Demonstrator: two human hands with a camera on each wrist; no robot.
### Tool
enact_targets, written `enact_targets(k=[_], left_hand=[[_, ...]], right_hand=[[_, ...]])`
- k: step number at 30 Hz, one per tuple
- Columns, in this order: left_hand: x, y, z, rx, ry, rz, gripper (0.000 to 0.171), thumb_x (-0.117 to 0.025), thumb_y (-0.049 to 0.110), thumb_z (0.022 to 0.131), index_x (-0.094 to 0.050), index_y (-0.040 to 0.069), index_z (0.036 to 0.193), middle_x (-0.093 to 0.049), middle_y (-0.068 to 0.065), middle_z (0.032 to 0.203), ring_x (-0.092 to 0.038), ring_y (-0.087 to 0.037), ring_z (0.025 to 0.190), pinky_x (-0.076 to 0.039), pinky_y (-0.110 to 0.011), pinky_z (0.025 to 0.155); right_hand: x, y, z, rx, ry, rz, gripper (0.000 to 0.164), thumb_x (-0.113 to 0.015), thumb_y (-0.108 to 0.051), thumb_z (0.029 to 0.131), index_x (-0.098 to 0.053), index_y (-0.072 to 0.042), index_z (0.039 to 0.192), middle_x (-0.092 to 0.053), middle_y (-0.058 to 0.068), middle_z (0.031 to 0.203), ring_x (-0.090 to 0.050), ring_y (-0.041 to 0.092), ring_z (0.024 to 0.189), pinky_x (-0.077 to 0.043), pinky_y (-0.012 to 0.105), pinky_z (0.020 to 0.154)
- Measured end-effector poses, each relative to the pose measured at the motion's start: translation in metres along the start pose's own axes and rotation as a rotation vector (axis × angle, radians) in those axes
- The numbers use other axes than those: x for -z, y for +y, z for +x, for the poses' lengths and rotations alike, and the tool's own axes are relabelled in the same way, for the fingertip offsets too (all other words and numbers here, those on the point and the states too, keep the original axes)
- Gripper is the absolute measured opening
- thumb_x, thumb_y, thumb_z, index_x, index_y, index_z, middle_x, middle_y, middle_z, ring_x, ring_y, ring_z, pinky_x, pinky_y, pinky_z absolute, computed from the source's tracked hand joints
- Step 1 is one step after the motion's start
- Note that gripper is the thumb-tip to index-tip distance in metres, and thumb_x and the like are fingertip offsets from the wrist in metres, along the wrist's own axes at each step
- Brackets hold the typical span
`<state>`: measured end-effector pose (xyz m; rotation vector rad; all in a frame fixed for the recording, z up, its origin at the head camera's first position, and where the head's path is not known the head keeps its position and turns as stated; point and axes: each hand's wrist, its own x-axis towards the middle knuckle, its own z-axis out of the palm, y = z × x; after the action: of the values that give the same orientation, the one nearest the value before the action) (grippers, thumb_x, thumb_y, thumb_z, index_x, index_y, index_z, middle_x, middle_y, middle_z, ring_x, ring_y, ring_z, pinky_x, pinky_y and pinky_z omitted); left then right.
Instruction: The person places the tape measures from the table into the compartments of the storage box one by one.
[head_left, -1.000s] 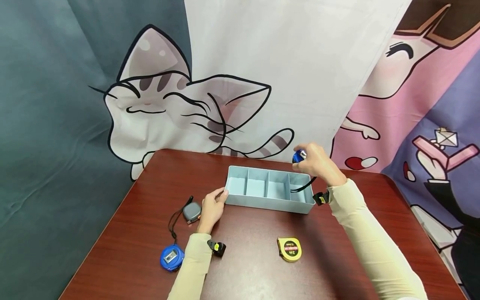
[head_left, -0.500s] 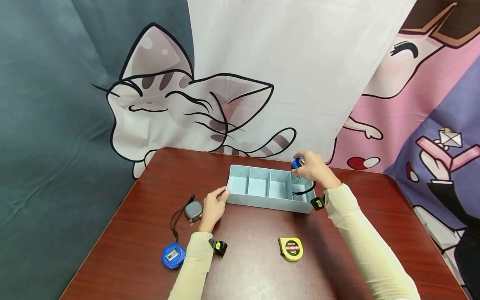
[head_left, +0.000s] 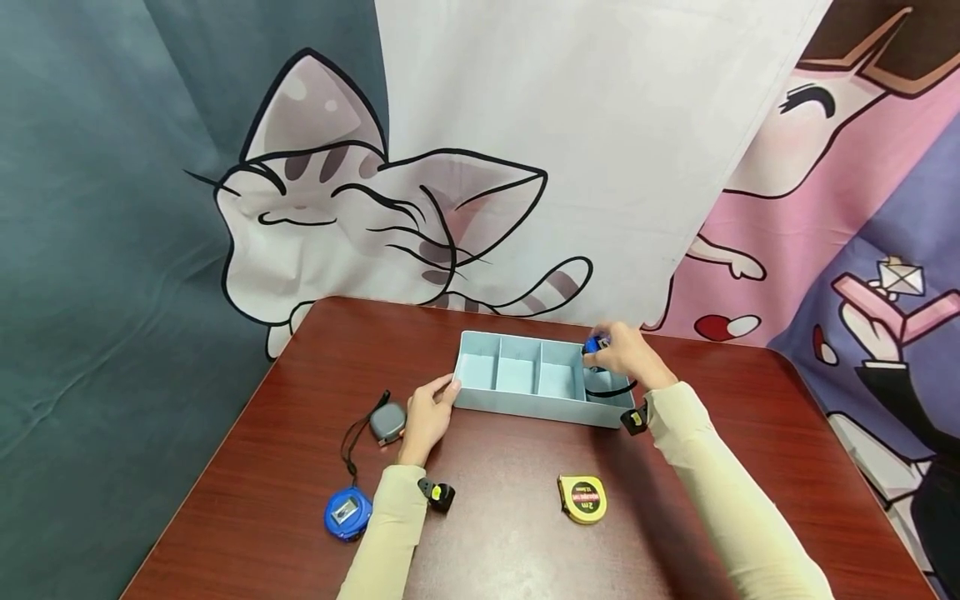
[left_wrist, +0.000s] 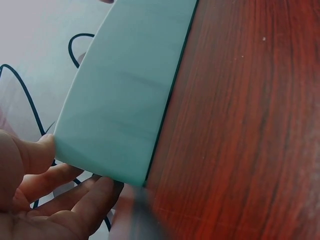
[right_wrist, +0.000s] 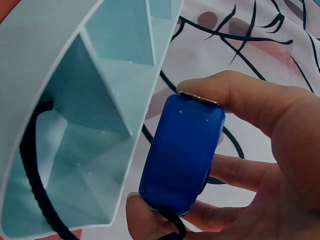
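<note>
A pale blue box (head_left: 540, 406) with several compartments in a row stands toward the back of the table. My left hand (head_left: 429, 417) holds its left end, thumb at the rim and fingers against the end wall in the left wrist view. Over the rightmost compartment, my right hand (head_left: 628, 354) grips a small blue tape measure (right_wrist: 182, 155) between thumb and fingers. Its black wrist strap (right_wrist: 35, 170) dangles into that compartment. The other compartments show bare floors in the head view.
Left of my left hand lies a grey tape measure (head_left: 387, 422) with a black cord. A larger blue tape measure (head_left: 348, 512) is nearer the front, beside my left sleeve. A yellow tape measure (head_left: 582, 499) lies between my forearms. Behind the table (head_left: 495, 533) hangs a cartoon-printed cloth (head_left: 480, 100).
My right hand has lowered the small blue tape measure toward the rightmost compartment, and its strap has sunk into it. My left hand has stayed on the box.
</note>
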<state>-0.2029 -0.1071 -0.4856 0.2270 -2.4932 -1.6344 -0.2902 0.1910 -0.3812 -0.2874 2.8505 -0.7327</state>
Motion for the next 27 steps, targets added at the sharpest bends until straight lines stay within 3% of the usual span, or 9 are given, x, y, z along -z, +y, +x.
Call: enact_targets(k=[8,17,27], left_hand=[[0.000,0.000,0.000,0.018,-0.007,-0.012,0.035,-0.050,0.040,0.081,-0.056,0.022,0.111,-0.057,0.002,0.100,-0.053,-0.012,0.091,-0.042,-0.035,0.074],[0.000,-0.001,-0.001,-0.001,-0.002,-0.004,0.039,-0.050,0.042,0.080,-0.056,0.020,0.112,-0.058,0.000,0.099,-0.054,-0.014,0.090,-0.042,-0.035,0.074],[0.000,-0.001,0.000,0.009,0.003,-0.003,0.037,-0.050,0.042,0.080,-0.057,0.021,0.110,-0.059,0.002,0.097,-0.054,-0.011,0.088,-0.042,-0.034,0.073]], right_hand=[[-0.005,0.005,0.001,-0.028,-0.039,-0.039,0.053,-0.069,-0.027,0.065,-0.051,-0.006,0.110,-0.050,0.016,0.100,-0.049,0.026,0.082,-0.043,0.036,0.064],[-0.011,0.015,0.002,0.103,-0.071,-0.079,0.043,-0.070,-0.018,0.064,-0.055,-0.008,0.103,-0.051,0.013,0.093,-0.047,0.028,0.080,-0.045,0.035,0.060],[-0.016,0.017,0.003,0.072,-0.086,-0.063,0.050,-0.069,-0.013,0.064,-0.050,-0.007,0.110,-0.050,0.014,0.096,-0.048,0.027,0.080,-0.044,0.035,0.062]])
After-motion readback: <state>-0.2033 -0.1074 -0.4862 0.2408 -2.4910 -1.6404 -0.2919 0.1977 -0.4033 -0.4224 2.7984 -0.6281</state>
